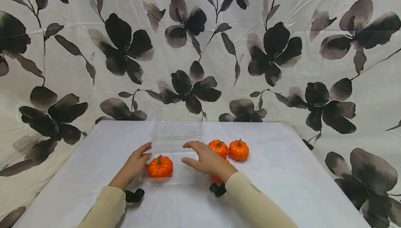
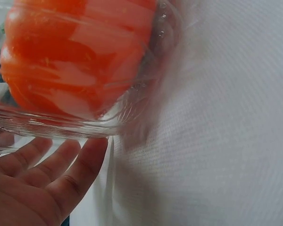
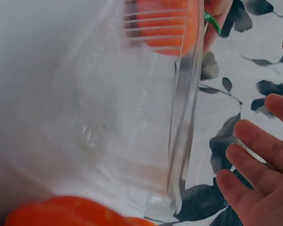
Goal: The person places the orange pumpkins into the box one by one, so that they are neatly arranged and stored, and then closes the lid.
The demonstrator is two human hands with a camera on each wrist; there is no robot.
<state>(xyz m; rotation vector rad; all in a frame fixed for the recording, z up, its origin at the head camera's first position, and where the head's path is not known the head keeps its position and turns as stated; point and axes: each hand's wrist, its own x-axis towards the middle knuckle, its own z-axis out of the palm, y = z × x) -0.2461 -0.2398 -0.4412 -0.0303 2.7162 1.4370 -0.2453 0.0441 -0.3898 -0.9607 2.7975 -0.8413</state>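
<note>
A small orange pumpkin with a green stem sits in the left part of a clear plastic clamshell container, whose lid lies folded back behind it. My left hand is at the container's left side. In the left wrist view its fingertips touch the clear wall beside the pumpkin. My right hand hovers over the container's right part, fingers spread and holding nothing, as the right wrist view also shows.
To the right of the container stand two more pumpkins. A third pumpkin is partly hidden behind my right wrist. A white cloth covers the table, and a floral curtain hangs behind it.
</note>
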